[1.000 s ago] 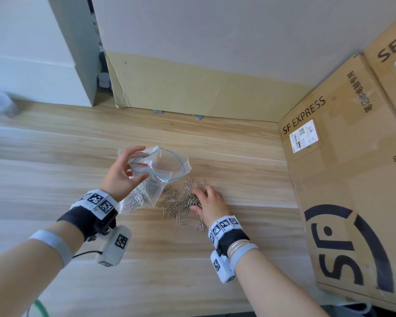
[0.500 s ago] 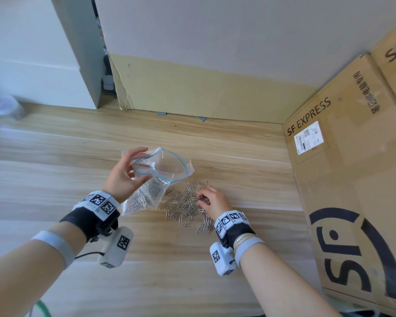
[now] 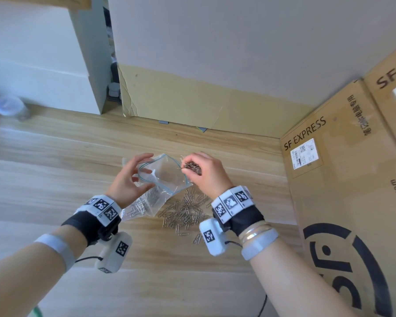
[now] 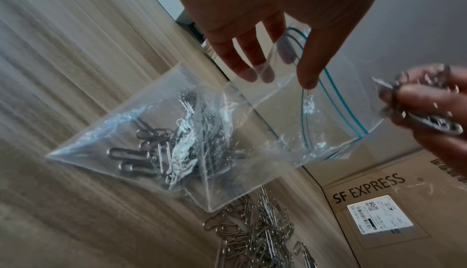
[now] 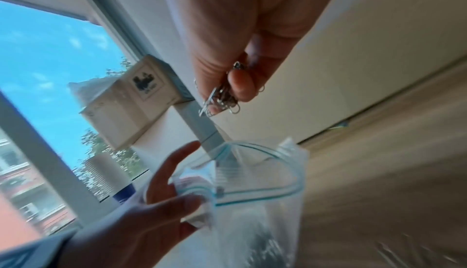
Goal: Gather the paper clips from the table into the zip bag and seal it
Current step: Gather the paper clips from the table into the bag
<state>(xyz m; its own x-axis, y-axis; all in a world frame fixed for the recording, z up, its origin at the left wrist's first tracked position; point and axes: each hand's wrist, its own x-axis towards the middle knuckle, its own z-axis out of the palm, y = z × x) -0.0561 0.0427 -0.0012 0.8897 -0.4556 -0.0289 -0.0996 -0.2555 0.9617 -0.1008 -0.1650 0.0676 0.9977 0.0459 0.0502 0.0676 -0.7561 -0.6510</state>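
Left hand (image 3: 128, 179) pinches the clear, blue-zipped zip bag (image 4: 202, 142) open; right hand (image 3: 206, 172) clutches seemingly silver paper clips (image 5: 222, 96).

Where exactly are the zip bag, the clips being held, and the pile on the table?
zip bag (image 3: 165, 172): head view, clear wall below the blue zip.
held paper clips (image 3: 192, 167): head view, bunch pinched in fingers.
paper clip pile (image 3: 185, 213): head view, middle of the heap.

Glossy clear plastic zip bag (image 3: 167, 177) – shiny metal paper clips (image 3: 185, 213), matt wood table (image 3: 55, 156).
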